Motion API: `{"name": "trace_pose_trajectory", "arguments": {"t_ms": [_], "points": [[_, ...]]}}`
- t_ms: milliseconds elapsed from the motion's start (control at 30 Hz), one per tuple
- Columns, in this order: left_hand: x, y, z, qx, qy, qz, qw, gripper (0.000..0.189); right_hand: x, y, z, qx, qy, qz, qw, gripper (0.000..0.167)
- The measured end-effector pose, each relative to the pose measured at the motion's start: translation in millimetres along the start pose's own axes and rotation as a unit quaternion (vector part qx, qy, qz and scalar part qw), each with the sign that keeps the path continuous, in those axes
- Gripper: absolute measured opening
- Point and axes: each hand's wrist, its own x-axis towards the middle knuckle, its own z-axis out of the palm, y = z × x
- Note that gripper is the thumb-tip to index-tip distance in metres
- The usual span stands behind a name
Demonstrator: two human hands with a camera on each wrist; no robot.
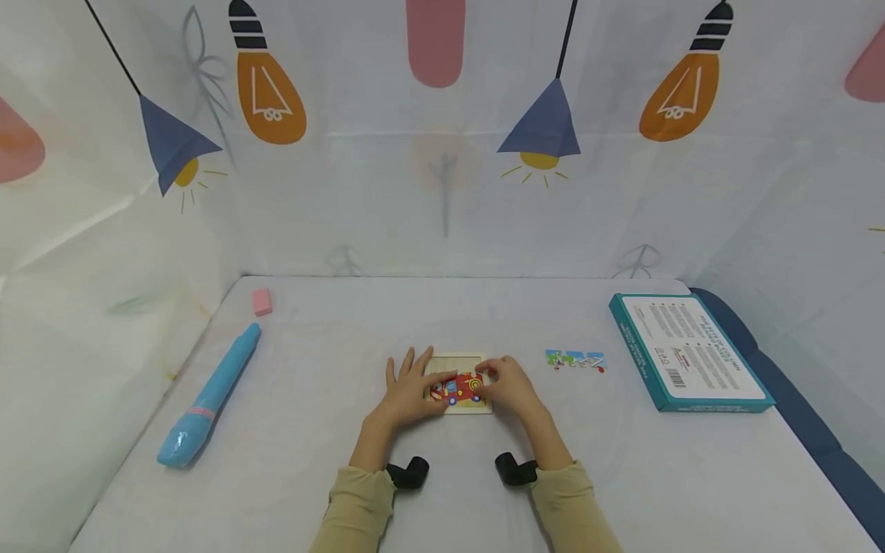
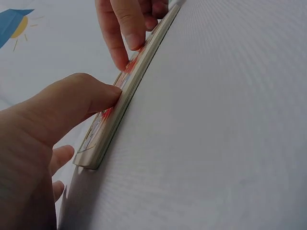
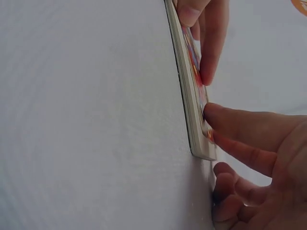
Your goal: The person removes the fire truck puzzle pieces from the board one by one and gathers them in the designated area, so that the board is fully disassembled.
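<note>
A small wooden puzzle board (image 1: 455, 362) lies flat on the table, with a picture of a red vehicle (image 1: 466, 384) in it. My left hand (image 1: 406, 390) spans the board's left part, its thumb and index finger extended onto the picture and the other fingers spread. At the right end, my right hand (image 1: 513, 388) has thumb and index finger bent around a puzzle piece (image 3: 210, 136), mostly covered by the fingertips; its other fingers are curled. In the left wrist view, the left thumb (image 2: 103, 96) presses near the board's (image 2: 112, 125) edge.
To the right lie colourful puzzle pieces (image 1: 577, 360) in a row, then a teal-edged box (image 1: 698, 349). A blue, long object (image 1: 214, 399) with a pink band lies at the left, below a pink block (image 1: 262, 302). Printed cloth surrounds the white table (image 1: 311, 330).
</note>
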Motion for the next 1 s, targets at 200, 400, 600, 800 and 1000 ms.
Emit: {"name": "trace_pose_trajectory", "arguments": {"t_ms": [200,400,600,800,1000], "points": [[0.7,-0.2,-0.8,0.003,0.0,-0.006,1.0,0.051,1.9,-1.5,1.1,0.002,-0.004,0.0,1.0,0.03],[0.6,-0.8,-0.2,0.005,-0.004,-0.008,0.9999,0.051,3.0,-3.3,1.2,0.013,-0.003,-0.007,0.9999,0.03],[1.1,2.4,0.7,0.012,0.003,-0.015,0.9998,0.049,2.1,-3.7,1.4,0.056,-0.001,0.005,0.9984,0.021],[3.8,10.2,4.3,0.003,0.029,-0.027,0.9992,0.045,1.4,-3.6,0.5,0.079,0.004,0.012,0.9968,0.015],[5.1,13.8,6.2,-0.004,0.037,-0.042,0.9984,0.045,3.3,-2.5,0.0,0.11,0.009,0.039,0.9931,0.01]]}}
